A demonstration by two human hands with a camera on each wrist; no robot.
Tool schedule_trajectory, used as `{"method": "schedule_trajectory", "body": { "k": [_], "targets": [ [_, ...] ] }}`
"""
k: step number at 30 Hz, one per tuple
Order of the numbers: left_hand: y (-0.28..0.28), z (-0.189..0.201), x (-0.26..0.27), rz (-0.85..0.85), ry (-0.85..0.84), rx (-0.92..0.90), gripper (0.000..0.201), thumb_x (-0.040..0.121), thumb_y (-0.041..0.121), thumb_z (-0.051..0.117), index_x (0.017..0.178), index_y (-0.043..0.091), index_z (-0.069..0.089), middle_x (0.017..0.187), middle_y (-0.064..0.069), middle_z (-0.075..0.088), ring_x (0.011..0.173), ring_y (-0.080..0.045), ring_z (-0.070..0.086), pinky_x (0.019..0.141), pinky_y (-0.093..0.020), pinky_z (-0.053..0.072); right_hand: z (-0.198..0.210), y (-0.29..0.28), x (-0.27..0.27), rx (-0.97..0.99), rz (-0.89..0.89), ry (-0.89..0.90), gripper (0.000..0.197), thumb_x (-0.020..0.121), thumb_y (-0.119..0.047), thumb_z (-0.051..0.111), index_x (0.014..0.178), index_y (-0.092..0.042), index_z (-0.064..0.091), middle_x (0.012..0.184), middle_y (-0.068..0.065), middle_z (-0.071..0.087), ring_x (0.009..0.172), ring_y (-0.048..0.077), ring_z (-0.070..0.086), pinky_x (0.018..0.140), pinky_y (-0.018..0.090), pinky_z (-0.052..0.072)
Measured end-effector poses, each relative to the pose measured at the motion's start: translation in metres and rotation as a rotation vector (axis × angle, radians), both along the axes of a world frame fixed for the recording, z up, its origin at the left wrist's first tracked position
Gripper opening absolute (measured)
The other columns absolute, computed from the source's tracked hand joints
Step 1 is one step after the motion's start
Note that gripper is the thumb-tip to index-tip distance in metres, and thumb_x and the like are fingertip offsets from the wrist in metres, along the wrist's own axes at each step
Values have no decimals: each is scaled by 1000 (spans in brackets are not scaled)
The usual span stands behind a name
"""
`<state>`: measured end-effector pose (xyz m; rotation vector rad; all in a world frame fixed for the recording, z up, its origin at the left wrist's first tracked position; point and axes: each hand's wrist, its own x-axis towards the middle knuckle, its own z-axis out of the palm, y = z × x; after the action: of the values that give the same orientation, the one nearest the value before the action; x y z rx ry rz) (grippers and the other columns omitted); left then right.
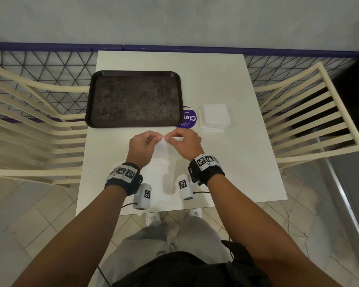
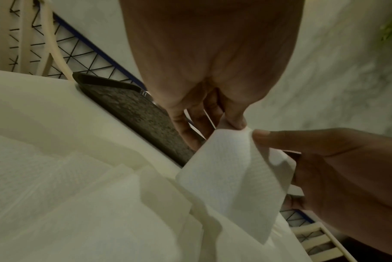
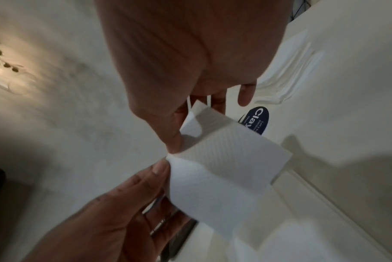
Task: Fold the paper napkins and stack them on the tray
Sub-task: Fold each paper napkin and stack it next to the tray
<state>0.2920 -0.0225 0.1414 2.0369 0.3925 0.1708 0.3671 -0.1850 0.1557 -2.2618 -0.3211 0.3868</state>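
Pinching one napkin at frame centre, the left hand and right hand are seemingly mid-fold; the tray, upper left, holds nothing, and the napkin pile waits right of centre.

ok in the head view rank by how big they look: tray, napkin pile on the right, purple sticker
1. tray
2. napkin pile
3. purple sticker, though the tray covers part of it

Round purple sticker on table: "Clay", partly hidden.
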Motion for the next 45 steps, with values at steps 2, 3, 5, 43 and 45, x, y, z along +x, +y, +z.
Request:
{"method": "schedule_trajectory", "body": {
  "k": [2, 3, 5, 43, 45],
  "targets": [
    [2, 2, 4, 34, -17, -28, 12, 100, 19, 65, 99, 17, 77, 94, 6, 75, 85, -5, 67, 81, -16, 49, 1, -5, 7, 74, -36, 23, 15, 87, -45, 70, 90, -32, 76, 93, -16, 74, 93, 9, 64, 97, 49, 48],
    [3, 3, 6, 55, -28, -39, 13, 100, 19, 64, 100, 16, 77, 95, 4, 75, 88, -11, 69, 83, -21, 51, 1, -7, 11, 106, -60, 37, 15, 85, -44, 71, 90, -31, 77, 91, -15, 74, 89, 10, 65, 94, 49, 51],
    [3, 4, 9, 88, -44, -49, 15, 101, 18, 62, 103, 15, 77, 98, 3, 75, 95, -17, 69, 90, -29, 53, 2, -13, 18, 185, -109, 78, 11, 86, -37, 75, 89, -27, 78, 87, -9, 74, 84, 13, 67, 89, 45, 56],
    [-19, -47, 10, 210, 393, -142, 15, 103, 14, 56, 105, 18, 70, 90, -1, 77, 71, -22, 73, 62, -30, 50, -39, -134, 197, -142, -497, 199, 24, 94, -17, 64, 116, -14, 71, 117, 9, 72, 111, 25, 65, 76, 14, 39],
    [-19, -50, 10, 225, 411, -145, 15, 102, 14, 56, 106, 17, 71, 91, -2, 77, 71, -22, 73, 62, -30, 51, -45, -135, 198, -168, -498, 195, 25, 91, -20, 66, 115, -15, 70, 116, 8, 72, 113, 26, 64, 82, 19, 40]
  ]
}}
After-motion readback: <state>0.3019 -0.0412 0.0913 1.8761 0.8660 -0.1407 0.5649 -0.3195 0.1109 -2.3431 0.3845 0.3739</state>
